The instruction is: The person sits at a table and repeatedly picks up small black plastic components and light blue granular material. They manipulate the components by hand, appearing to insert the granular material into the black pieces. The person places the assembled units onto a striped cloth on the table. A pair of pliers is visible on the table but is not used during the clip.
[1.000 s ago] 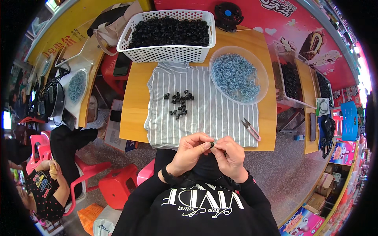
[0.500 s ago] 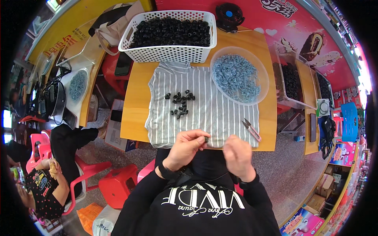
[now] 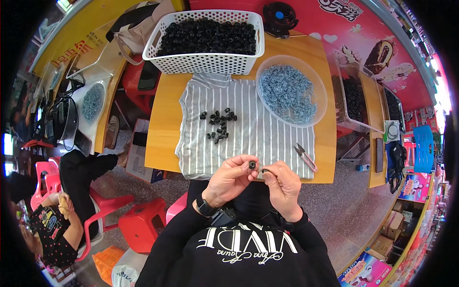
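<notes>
Between the thumb and fingers of my left hand [image 3: 230,180] is a small black plastic cap [image 3: 252,164], its round opening turned up. Close on its right, my right hand [image 3: 283,187] is closed in a pinch; a tiny dark bit shows at its fingertips, too small to name. Both hands are over the near edge of a grey striped cloth [image 3: 267,143]. Several loose black caps [image 3: 221,125] lie in a group on this cloth, beyond my left hand. A pair of thread snips [image 3: 306,158] with pinkish handles rests to the right.
A white perforated basket [image 3: 201,65] full of black caps stands at the table's far side. Right of it are a round clear tub [image 3: 321,98] of small bluish clear pieces and a black fan [image 3: 279,18]. Red stools [image 3: 142,226] and a seated person [image 3: 57,220] are at left.
My right hand has come left, closer to my left hand, and is no longer blurred. My left hand has turned the black cap so its opening shows.
</notes>
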The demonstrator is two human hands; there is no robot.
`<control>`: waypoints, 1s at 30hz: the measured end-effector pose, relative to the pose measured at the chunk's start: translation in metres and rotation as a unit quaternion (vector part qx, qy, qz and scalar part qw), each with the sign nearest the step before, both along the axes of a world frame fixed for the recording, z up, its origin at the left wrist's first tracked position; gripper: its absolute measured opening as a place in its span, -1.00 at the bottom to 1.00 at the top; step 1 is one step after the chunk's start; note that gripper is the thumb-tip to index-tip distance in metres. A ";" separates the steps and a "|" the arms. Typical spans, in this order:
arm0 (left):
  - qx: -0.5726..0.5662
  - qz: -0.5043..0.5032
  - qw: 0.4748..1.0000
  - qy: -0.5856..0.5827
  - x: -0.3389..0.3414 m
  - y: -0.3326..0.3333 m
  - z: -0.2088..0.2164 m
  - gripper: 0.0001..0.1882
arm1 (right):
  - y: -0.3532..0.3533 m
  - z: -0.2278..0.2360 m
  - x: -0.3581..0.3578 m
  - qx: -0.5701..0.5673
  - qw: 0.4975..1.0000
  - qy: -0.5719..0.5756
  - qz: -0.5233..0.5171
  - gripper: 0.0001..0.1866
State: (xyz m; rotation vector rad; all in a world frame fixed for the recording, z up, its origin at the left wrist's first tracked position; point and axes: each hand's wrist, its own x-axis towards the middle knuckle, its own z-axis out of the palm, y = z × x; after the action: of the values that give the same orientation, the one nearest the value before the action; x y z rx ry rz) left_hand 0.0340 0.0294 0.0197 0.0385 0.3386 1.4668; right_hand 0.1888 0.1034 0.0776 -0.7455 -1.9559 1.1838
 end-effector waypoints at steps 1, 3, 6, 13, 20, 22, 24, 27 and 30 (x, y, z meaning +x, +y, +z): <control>0.000 0.001 1.000 0.008 -0.001 0.002 0.000 -0.73 | 0.002 0.001 -0.001 0.021 1.000 0.000 0.007 -0.93; 0.010 -0.008 1.000 0.022 -0.001 0.002 0.000 -0.74 | 0.003 0.002 -0.002 0.060 0.998 0.000 0.021 -0.93; 0.008 -0.017 0.999 0.032 0.002 -0.002 -0.001 -0.74 | 0.004 -0.006 -0.003 0.110 0.994 -0.008 0.021 -0.91; 0.018 -0.013 0.999 0.048 0.002 -0.004 -0.003 -0.76 | 0.005 -0.008 -0.003 0.181 0.982 -0.039 0.029 -0.85; 0.025 -0.023 0.999 0.031 0.003 -0.005 -0.010 -0.77 | 0.002 -0.002 -0.001 0.245 0.967 -0.065 0.034 -0.82; 0.039 -0.021 0.999 -0.019 0.004 -0.006 -0.010 -0.77 | 0.002 0.000 -0.001 0.249 0.966 -0.060 0.034 -0.81; 0.018 -0.011 1.000 -0.008 0.007 -0.005 -0.006 -0.74 | 0.004 0.001 -0.002 0.253 0.965 -0.057 0.034 -0.80; 0.010 -0.001 1.000 0.020 0.007 0.003 -0.006 -0.73 | 0.005 0.002 -0.002 0.267 0.963 -0.042 0.015 -0.81; 0.006 -0.006 1.000 0.017 0.007 -0.003 -0.006 -0.73 | 0.000 -0.002 0.002 0.252 0.966 -0.051 0.014 -0.83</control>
State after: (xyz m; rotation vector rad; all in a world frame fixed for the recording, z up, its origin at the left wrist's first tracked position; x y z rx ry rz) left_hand 0.0406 0.0269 0.0139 0.0748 0.3566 1.4575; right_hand 0.1903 0.1033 0.0754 -0.5154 -2.2305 0.6202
